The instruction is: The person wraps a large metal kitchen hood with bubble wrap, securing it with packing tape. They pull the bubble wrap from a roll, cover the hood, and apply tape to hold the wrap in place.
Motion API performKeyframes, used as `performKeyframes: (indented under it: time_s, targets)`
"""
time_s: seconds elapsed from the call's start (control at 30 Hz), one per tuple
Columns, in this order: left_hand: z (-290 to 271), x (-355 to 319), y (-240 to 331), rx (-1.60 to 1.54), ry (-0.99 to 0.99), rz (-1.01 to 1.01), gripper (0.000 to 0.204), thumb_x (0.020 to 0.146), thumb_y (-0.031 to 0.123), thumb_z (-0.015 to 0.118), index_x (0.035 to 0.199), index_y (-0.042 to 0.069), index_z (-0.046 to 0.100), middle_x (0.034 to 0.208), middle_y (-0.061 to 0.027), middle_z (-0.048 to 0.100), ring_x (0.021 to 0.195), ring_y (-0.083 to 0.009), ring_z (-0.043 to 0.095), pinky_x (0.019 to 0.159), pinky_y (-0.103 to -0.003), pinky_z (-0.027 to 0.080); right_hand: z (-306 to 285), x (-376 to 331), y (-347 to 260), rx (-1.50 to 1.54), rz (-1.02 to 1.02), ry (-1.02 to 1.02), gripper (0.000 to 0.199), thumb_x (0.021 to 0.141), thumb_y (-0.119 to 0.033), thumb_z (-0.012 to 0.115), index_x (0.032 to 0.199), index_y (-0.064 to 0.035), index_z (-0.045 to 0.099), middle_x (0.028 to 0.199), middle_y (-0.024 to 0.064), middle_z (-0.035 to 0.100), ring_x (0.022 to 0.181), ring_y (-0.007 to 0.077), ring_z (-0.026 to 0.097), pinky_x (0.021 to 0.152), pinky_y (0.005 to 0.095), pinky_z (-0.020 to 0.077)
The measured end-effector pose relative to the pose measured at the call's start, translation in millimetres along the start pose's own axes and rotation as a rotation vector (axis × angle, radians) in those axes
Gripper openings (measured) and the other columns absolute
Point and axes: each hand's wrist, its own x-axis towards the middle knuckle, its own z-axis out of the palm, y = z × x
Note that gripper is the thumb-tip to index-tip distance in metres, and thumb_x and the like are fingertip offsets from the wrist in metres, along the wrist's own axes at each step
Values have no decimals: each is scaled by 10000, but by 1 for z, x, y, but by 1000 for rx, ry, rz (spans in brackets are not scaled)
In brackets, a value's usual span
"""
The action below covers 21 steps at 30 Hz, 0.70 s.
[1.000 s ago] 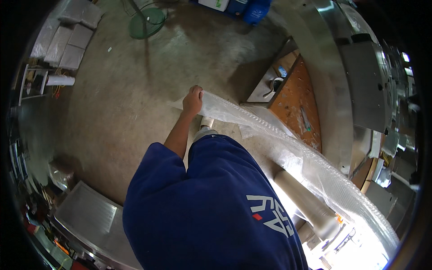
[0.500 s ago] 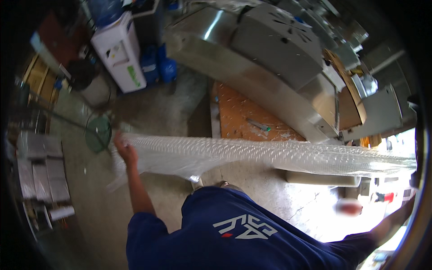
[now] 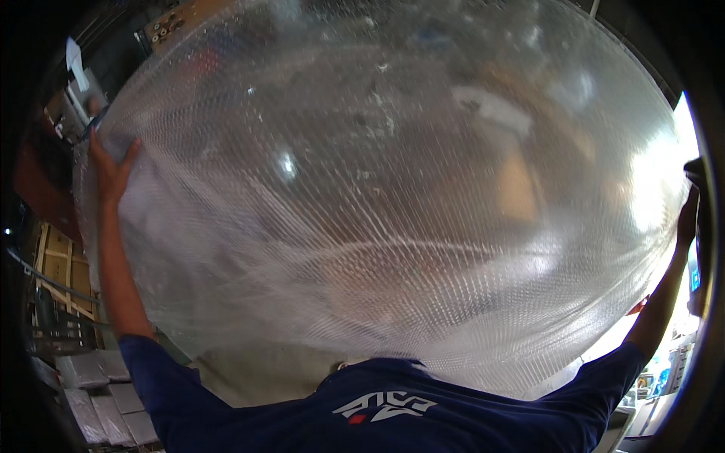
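Note:
A broad, clear sheet of bubble wrap [image 3: 362,211] is spread up in front of me and fills most of the view. My left hand [image 3: 112,170] grips it near its left edge, thumb and fingers apart on either side of a fold. At the far right rim my right hand [image 3: 690,177] is raised at the sheet's other side; it is dark and its fingers are hard to make out. Folds in the plastic run together toward that side. Both arms are stretched wide.
Blurred shapes of metal and orange-brown surfaces show through the plastic. White wrapped boxes [image 3: 106,408] are stacked at the lower left, below a wooden crate [image 3: 64,264]. Bright light comes in on the right.
Both hands have gone up, lifting the bubble wrap from a low, narrow band to a wide, raised sheet. It now covers the workbench and metal pieces seen before.

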Motion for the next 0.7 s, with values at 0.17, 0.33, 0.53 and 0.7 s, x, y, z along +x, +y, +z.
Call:
performKeyframes:
  time_s: [0.17, 0.33, 0.53, 0.7]
  targets:
    - [94, 190, 60, 141, 72, -53, 1243, 730, 639, 758, 1524, -17, 62, 1508, -324, 172, 1427, -449, 185, 1130, -526, 288, 177, 58, -115, 145, 346, -29, 638, 948, -356, 612, 1462, -54, 385, 1476, 163, 440, 1370, 293, 416, 1123, 379, 347]
    - [136, 227, 35, 221, 62, -10, 1256, 741, 709, 692, 1503, -62, 58, 1502, -330, 170, 1411, -461, 223, 1114, -515, 322, 166, 57, -197, -135, 311, -123, 907, 854, -548, 683, 1449, 52, 352, 1480, 249, 406, 1395, 346, 377, 1154, 412, 301]
    - [189, 254, 88, 321, 83, -154, 1185, 786, 715, 637, 1484, -77, 100, 1478, -313, 215, 1393, -459, 268, 1076, -501, 382, 200, 88, -162, -227, 329, -55, 916, 828, -566, 698, 1429, 48, 377, 1429, 268, 457, 1344, 370, 441, 1107, 424, 363]
    - [215, 270, 76, 401, 97, -99, 1138, 801, 677, 649, 1498, -49, 118, 1477, -298, 251, 1384, -451, 294, 1092, -508, 364, 240, 79, -179, -191, 184, 5, 884, 786, -503, 765, 1377, 53, 414, 1350, 274, 514, 1263, 400, 501, 1053, 432, 414]
